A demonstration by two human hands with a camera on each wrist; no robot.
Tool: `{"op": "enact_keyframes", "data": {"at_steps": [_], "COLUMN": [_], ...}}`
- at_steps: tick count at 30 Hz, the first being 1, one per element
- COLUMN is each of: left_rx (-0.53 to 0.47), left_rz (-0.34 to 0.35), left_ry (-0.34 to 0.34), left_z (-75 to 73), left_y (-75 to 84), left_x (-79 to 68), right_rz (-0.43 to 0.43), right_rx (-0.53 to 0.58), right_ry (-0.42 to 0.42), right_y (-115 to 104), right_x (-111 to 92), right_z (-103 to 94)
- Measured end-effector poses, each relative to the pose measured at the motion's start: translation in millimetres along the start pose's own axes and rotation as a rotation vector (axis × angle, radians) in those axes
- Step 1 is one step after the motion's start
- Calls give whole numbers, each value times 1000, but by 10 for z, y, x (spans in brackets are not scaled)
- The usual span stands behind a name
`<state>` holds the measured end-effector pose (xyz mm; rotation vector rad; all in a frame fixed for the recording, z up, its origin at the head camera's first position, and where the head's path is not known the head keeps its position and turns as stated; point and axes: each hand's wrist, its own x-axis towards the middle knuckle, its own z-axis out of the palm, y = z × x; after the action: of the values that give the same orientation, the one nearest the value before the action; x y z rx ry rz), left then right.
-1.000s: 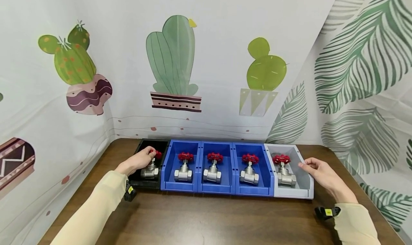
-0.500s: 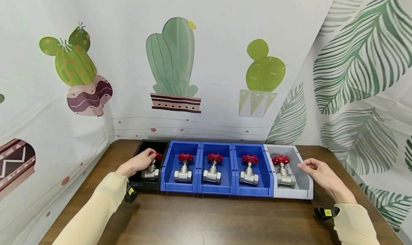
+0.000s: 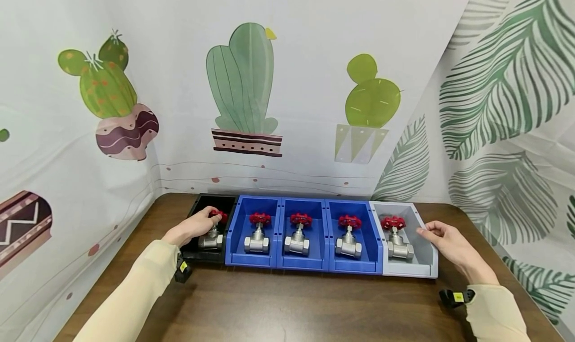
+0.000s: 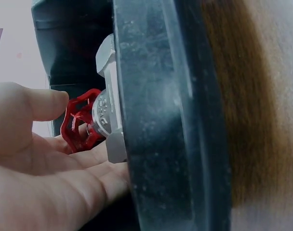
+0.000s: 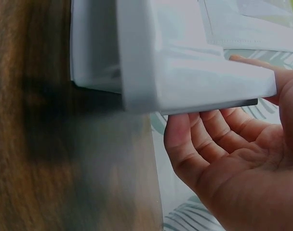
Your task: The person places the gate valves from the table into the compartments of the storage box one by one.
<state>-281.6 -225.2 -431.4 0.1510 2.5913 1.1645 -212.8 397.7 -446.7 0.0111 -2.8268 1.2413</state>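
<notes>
My left hand [image 3: 193, 227] reaches into the black bin [image 3: 204, 256] at the row's left end. Its thumb and fingers hold the red handwheel [image 4: 72, 122] of a steel gate-style valve [image 3: 210, 241], whose body lies low in the bin. In the left wrist view, the bin's front wall hides part of the valve body. At the other end, my right hand [image 3: 453, 242] pinches the side wall of the light grey bin [image 3: 411, 269], thumb on the inner side and fingers outside. Another red-wheeled valve [image 3: 399, 248] leans in that grey bin.
Between the end bins stand three blue bins [image 3: 302, 264], joined side by side, each with one similar valve [image 3: 256, 243]. The row sits on a brown wooden table [image 3: 287, 302] near its back edge. A printed cloth [image 3: 310, 72] hangs behind and at both sides.
The left fingertips have shifted slightly over the red handwheel. The right hand stays at the grey bin's wall, and the bins keep their places.
</notes>
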Motion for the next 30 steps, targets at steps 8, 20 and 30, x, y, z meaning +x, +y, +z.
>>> {"op": "enact_keyframes", "data": {"at_steps": [8,20,30], "left_rx": [5,0,106], "left_rz": [-3,-3,79], "left_ry": [-4,-23,-35], "left_z": [-16,-59,-148], "left_y": [28,136,310], "left_x": [-21,-127,-238], "right_rz": [-9,-6,-77], "right_rx": [2,-15,-183], "right_ry": [8,25,-14], "right_y": [21,-7,-149], "right_x": [-17,-112,-164], "right_z": [-16,-37,-206]}}
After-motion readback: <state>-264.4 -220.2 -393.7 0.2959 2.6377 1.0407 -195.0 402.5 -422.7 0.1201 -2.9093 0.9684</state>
